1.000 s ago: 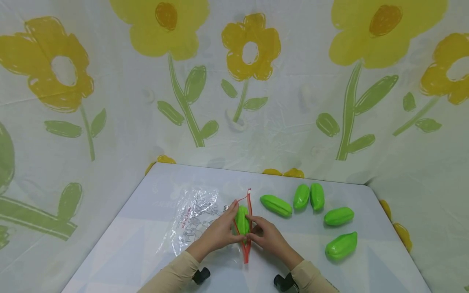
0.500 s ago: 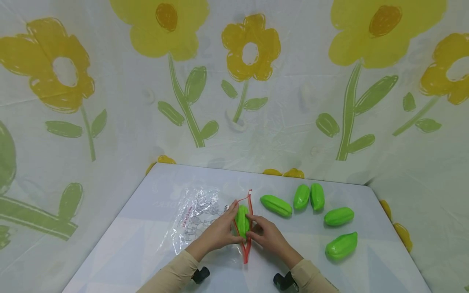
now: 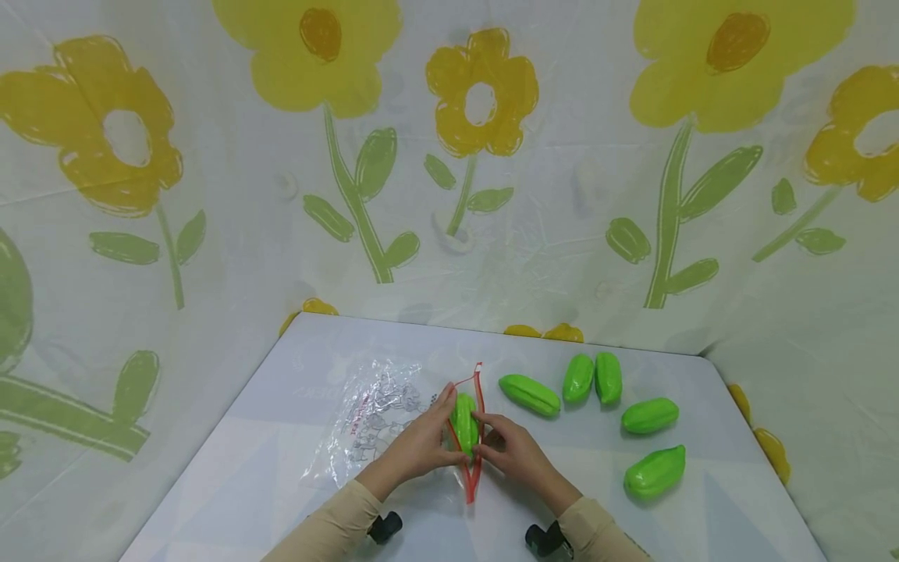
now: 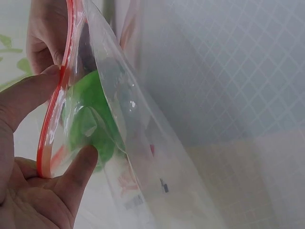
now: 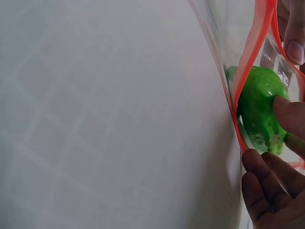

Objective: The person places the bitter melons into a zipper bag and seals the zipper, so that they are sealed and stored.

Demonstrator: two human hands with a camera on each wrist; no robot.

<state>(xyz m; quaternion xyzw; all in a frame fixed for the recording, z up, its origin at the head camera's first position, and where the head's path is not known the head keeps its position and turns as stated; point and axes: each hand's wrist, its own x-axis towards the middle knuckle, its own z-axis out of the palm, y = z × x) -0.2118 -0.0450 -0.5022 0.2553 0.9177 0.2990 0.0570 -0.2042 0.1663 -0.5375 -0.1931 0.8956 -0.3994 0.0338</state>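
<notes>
A clear zip bag (image 3: 365, 437) with printed drawings lies left of centre, its red zip edge (image 3: 474, 492) spread apart at the mouth. My left hand (image 3: 419, 443) holds the bag's near side, with thumb and fingers on either side of the red zip strip (image 4: 51, 114) in the left wrist view. A ribbed green toy fruit (image 3: 463, 421) sits in the mouth, between both hands. My right hand (image 3: 516, 453) pinches it from the right; in the right wrist view its thumb presses on the fruit (image 5: 262, 105), while other fingers lie by the zip edge.
To the right on the white table (image 3: 548, 499) lie several more green toy fruits, the nearest to the bag a long one (image 3: 530, 394), the nearest to me a pointed one (image 3: 655, 471). A flower-printed curtain (image 3: 534, 257) stands behind the table.
Almost nothing moves: both hands keep their places at the bag's mouth with the green fruit between them. The bag's plastic shifts very slightly.
</notes>
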